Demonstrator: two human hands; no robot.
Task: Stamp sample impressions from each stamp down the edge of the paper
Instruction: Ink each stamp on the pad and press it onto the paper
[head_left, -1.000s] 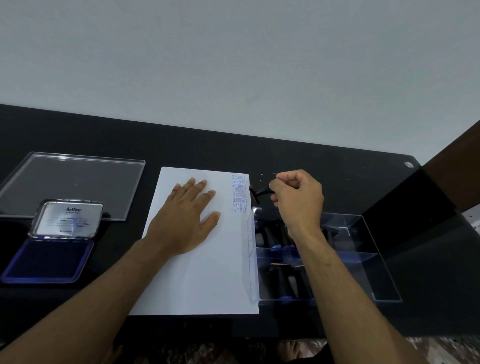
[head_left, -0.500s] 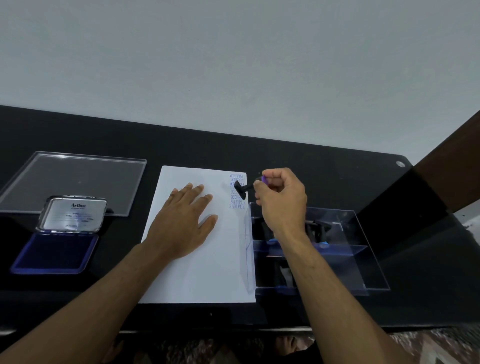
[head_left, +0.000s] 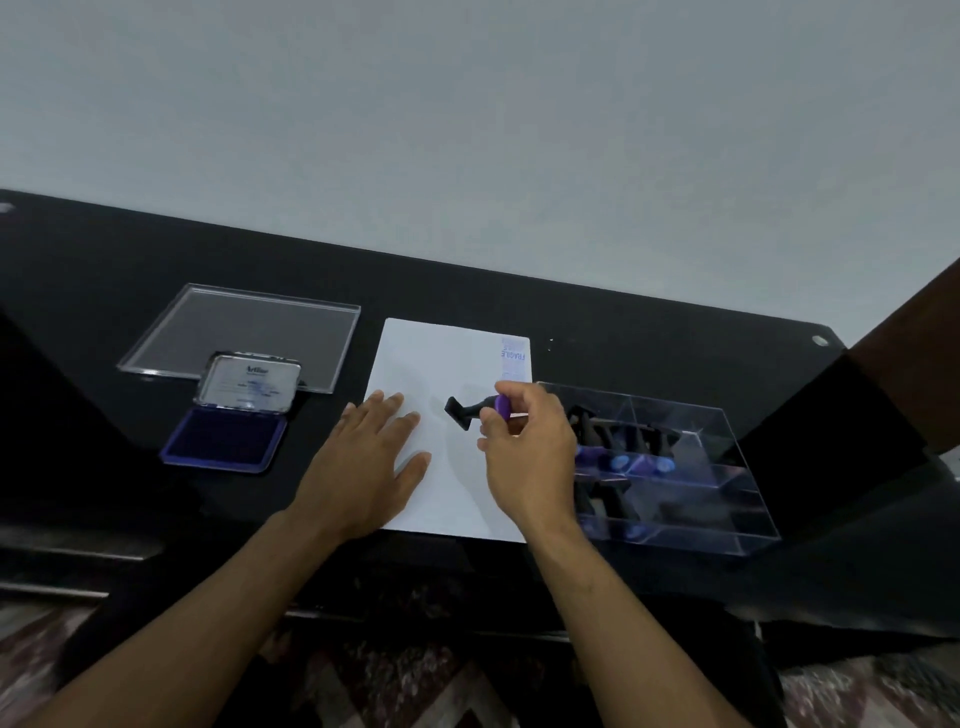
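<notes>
Stamps (head_left: 618, 457) fill clear case (head_left: 748, 519) (ink pad (head_left: 223, 439) open); right hand (head_left: 524, 447) pinches stamp (head_left: 470, 410), left hand (head_left: 363, 457) flat

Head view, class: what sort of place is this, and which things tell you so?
Probably a desk or office worktop: a black table bears an open ink pad, white paper with stamped words, and a clear box of stamps.

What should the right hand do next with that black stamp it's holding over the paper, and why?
Probably carry the stamp left to the open ink pad and press it in. The right hand pinches it by its purple knob, lifted above the paper, its face pointing toward the pad. Impressions already line the right edge, and the left hand rests flat on the sheet.
</notes>
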